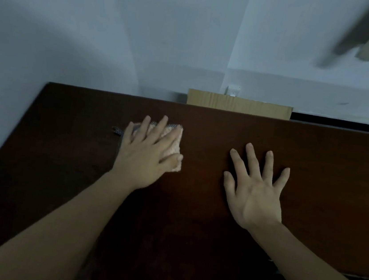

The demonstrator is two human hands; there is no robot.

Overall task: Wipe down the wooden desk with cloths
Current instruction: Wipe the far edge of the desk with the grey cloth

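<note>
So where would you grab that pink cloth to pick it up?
Probably the cloth's right edge, coming from the right: it lies flat on the desk, the left hand presses its middle, and that edge sticks out uncovered.

This looks like a plain room in a home or a small office. A big dark brown wooden desk [313,179] stands pushed into a corner where two pale walls [100,24] meet. On the far side a flat piece of cardboard [239,104] leans behind the desk, and a small white wall plug [233,90] sits just above it
</note>
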